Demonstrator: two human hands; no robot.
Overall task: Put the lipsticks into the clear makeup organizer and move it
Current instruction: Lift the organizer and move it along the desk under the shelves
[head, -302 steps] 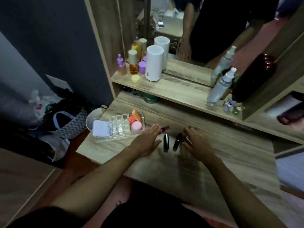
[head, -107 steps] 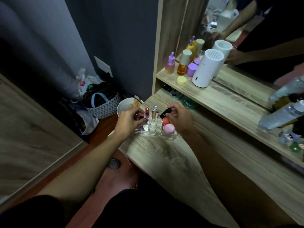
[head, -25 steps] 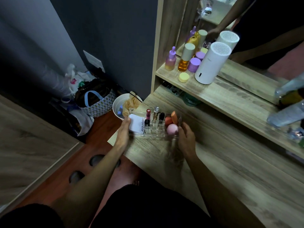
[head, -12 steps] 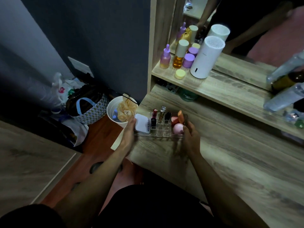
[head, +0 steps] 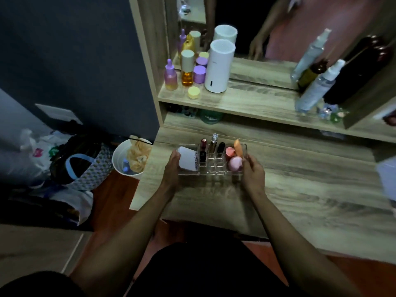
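Shifted right, organizer [head: 214, 168] gripped by left hand [head: 171, 168], right hand [head: 252, 174]

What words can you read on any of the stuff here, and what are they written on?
White box at the left end of the clear organizer: dark red letters along its side, too blurred to read.
Green jar under the shelf: pale lettering, too blurred to read.
White cylinder on the shelf: a tiny mark, too small to read.
Nothing else shows any writing.

Both forearms reach forward, almost parallel. The left hand [head: 172, 168] and the right hand [head: 252, 174] face each other, fingers curled inward in a grip, thumbs on top.
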